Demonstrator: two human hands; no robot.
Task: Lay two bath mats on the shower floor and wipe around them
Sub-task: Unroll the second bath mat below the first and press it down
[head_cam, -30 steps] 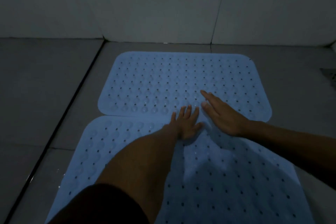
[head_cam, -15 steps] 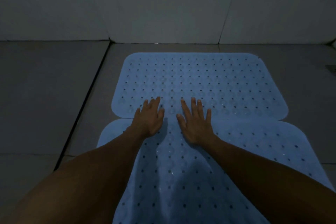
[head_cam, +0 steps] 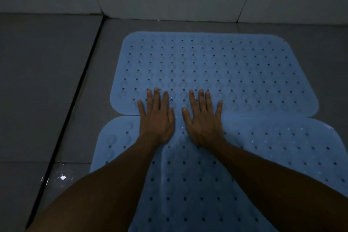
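Left hand (head_cam: 157, 121) and right hand (head_cam: 203, 120), fingers spread flat, gripping nothing, across two perforated pale-blue rubber bath mats (head_cam: 226, 73) on grey tiled floor (head_cam: 47, 81).

The far mat (head_cam: 216, 66) and near mat (head_cam: 263, 152) look like soft, matt, pale blue rubbery plastic, pierced with small round holes and dimpled with translucent suction cups, while the grey floor tiles (head_cam: 47, 81) look smooth, with a wet glossy patch (head_cam: 63, 177) near left.
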